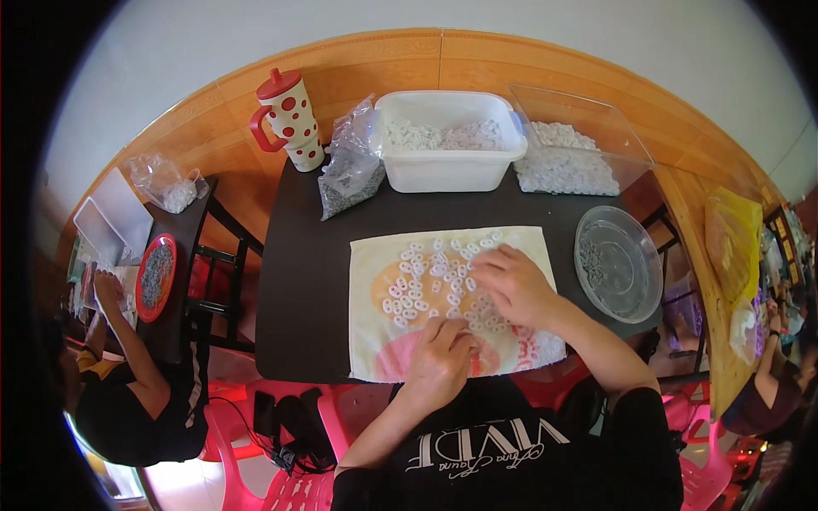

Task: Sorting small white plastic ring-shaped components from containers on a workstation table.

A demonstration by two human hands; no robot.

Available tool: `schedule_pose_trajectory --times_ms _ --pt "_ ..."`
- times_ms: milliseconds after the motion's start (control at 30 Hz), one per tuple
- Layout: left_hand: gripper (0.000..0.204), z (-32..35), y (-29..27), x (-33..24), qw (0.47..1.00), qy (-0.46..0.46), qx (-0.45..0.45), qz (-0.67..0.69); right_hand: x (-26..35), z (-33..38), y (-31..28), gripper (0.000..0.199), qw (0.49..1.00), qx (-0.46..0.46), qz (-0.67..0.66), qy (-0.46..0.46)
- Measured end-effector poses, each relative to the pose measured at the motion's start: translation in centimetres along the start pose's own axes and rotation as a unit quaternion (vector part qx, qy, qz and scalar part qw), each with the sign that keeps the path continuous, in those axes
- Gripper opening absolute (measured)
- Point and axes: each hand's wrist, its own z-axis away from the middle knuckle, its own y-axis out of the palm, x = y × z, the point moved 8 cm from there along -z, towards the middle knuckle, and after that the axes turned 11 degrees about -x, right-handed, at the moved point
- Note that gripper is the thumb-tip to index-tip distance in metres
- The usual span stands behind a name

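Cream cloth: a pale cloth [375, 255] with orange and pink patches lies flat on your black table [298, 281], right in front of you.
White pieces: small white ring-shaped parts [417, 285] are scattered over the middle and upper part of the cloth, between and ahead of your hands.
Your left hand: your left hand [441, 358] rests knuckles-up on the near part of the cloth, fingers curled down onto it; you cannot tell from here whether it pinches a piece.
Your right hand: your right hand [511, 285] lies palm-down over the pieces at the right of the cloth, fingers bent and pressing among them; whether it grips one is hidden.
White tub: a white plastic tub [447, 166] at the far edge holds more of the white parts.
Clear box: a clear box [596, 128] tilted just right of the tub also holds white parts.
Clear bowl: a round clear bowl [618, 264] sits at the right of the table.
Bag: a clear bag [351, 170] of small grey bits leans left of the tub.
Cup: a white cup with red dots [290, 119] stands behind it.
Neighbour: another person's hand [106, 289] works at a side table on your left, beside a red plate [156, 277].
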Motion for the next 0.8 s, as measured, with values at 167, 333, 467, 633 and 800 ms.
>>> schedule_pose_trajectory --times_ms 167,333,467,633,800 --pt "0.016 -0.2 0.2 -0.1 1.0 0.006 -0.009 0.01 -1.9 -4.0 4.4 0.023 1.0 0.029 0.0 0.003" --pt "0.016 0.3 0.1 0.2 1.0 0.003 -0.012 0.022 -0.4 -2.1 5.3 0.021 0.99 0.136 0.007 -0.023" --pt "0.017 0.5 -0.2 0.4 1.0 -0.006 -0.009 0.021 0.0 -0.3 1.8 0.019 0.988 0.132 -0.076 -0.036" --pt "0.018 0.2 -0.4 0.4 1.0 -0.001 -0.003 0.009 -3.8 -1.3 0.6 0.02 0.995 0.057 -0.031 0.081" --pt "0.018 0.1 0.1 0.3 1.0 0.001 -0.005 0.02 -2.7 -4.7 4.0 0.009 0.999 -0.001 0.014 -0.052"
